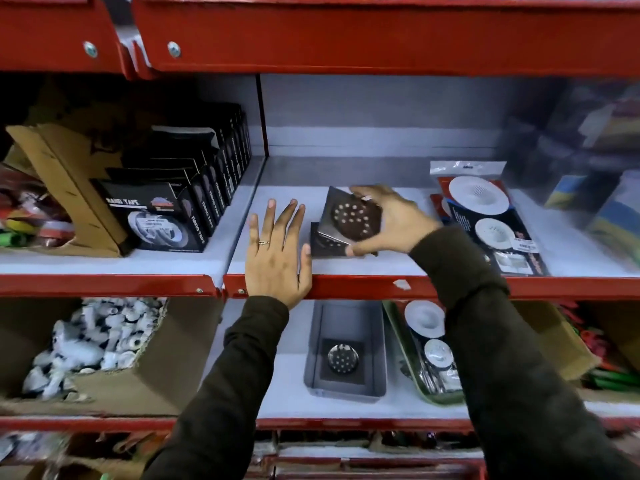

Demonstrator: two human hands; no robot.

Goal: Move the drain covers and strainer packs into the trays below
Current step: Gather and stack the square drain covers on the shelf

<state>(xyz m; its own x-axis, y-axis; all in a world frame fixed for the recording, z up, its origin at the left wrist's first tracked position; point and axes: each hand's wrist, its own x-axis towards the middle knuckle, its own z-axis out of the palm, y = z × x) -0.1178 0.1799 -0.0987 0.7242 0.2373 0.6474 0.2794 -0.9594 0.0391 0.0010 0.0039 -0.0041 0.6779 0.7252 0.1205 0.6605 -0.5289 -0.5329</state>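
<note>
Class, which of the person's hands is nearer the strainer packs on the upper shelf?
Right. The right hand, gripping a drain cover, is just beside the strainer packs; the left hand rests flat farther away.

"NANO TAPE" on the black boxes (162, 216) (front and side faces).

sleeves (485, 306): dark, long | left hand (277, 258): ring (264, 243)

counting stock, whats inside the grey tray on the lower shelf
One square drain cover lies flat in the grey tray. The shelf edge hides the tray's back end, so anything there cannot be seen.
</note>
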